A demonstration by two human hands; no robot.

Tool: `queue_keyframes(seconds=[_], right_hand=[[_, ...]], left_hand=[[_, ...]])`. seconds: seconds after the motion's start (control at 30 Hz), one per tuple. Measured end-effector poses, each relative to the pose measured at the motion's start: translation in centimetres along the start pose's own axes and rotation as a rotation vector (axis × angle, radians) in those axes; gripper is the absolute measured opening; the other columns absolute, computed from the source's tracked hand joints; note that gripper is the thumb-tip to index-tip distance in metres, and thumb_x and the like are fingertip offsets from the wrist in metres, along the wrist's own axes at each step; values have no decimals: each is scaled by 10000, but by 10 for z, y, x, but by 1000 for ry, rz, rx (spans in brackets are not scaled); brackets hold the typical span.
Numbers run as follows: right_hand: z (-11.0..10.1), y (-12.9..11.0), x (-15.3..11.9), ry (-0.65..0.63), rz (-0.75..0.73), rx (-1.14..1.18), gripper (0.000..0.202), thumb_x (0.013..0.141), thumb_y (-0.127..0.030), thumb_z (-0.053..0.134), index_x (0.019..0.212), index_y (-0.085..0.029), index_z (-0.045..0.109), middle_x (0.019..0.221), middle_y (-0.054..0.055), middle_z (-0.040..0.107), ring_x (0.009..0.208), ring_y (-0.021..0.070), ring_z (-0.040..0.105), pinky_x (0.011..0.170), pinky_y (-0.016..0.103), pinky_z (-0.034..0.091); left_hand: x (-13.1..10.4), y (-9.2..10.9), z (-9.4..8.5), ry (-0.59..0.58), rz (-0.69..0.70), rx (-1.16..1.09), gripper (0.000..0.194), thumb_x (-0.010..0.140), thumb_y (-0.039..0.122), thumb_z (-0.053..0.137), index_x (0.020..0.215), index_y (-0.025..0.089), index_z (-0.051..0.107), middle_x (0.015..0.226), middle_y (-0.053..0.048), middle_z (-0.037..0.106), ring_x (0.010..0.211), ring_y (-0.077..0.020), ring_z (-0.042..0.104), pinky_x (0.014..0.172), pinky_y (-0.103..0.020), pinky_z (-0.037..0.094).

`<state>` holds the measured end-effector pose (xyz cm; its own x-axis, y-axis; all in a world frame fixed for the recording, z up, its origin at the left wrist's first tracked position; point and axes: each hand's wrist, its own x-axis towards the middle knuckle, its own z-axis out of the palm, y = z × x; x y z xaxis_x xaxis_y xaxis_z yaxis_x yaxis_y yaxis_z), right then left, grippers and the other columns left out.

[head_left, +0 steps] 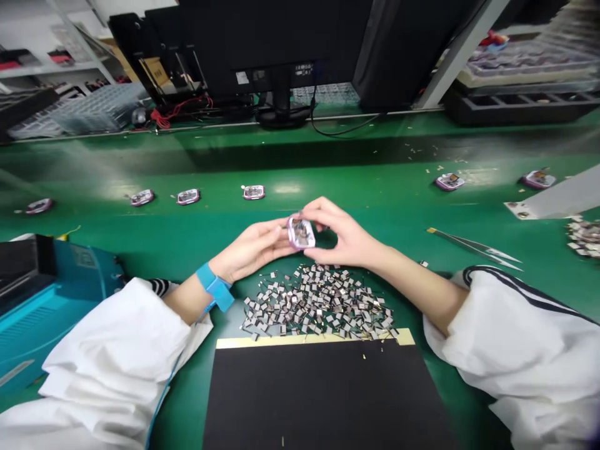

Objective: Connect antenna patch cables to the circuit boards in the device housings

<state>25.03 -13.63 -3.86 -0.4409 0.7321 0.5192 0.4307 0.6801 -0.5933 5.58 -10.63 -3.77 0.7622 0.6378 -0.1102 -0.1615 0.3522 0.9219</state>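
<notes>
Between my two hands is a small rounded device housing (301,233), white and purple, its inside with electronic parts facing me. My left hand (257,247) grips its left edge between thumb and fingers. On the other side, the fingers and thumb of my right hand (344,236) close on its top and right edges. A blue wrist strap (215,287) with a cord is on my left wrist. Just below my hands lies a heap of small grey parts with dark leads (321,303). Metal tweezers (475,245) rest to the right of my right forearm.
A black mat (323,394) with a yellow edge lies in front of me. Similar housings (254,192) sit in a row along the green bench (328,169). A blue machine (56,300) stands at left, a white bracket (557,197) at right, a monitor (281,37) behind.
</notes>
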Motion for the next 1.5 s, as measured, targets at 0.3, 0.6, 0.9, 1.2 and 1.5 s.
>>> queue_keyframes(seconds=[0.3,0.6,0.9,1.2,1.5], right_hand=[[2,-4,-5,-37,-112,-53,526,725,-372,597,1197,-194,450,1014,84,433,967,167,444,794,313,426],[16,0,-7,142,-207,-552,196,824,-270,477,846,-147,628,754,52,570,668,124,500,622,250,423],[24,-17,-4,99,-125,-718,193,821,-175,399,796,-118,582,734,59,592,676,146,518,614,258,413],[18,-16,-4,106,-265,-869,231,848,-216,402,693,-167,566,662,33,570,601,132,455,547,268,350],[21,-17,-4,103,-245,-823,243,846,-232,400,671,-167,554,644,31,562,602,127,457,553,253,374]], left_hand=[[-3,-4,-5,97,124,60,472,564,241,758,990,152,576,970,-58,628,894,-164,594,838,-255,462],[-2,-8,-7,131,219,382,416,579,151,725,937,152,513,1042,-61,573,964,-167,566,870,-308,470],[-1,-10,-6,83,236,464,395,583,117,718,913,158,505,950,-18,573,903,-137,589,828,-251,496],[-2,-8,-2,115,178,475,431,515,125,754,899,130,558,966,-54,627,933,-185,594,906,-330,474],[-3,-7,-1,78,129,472,431,520,151,757,914,123,584,956,-66,638,909,-202,604,887,-354,481]])
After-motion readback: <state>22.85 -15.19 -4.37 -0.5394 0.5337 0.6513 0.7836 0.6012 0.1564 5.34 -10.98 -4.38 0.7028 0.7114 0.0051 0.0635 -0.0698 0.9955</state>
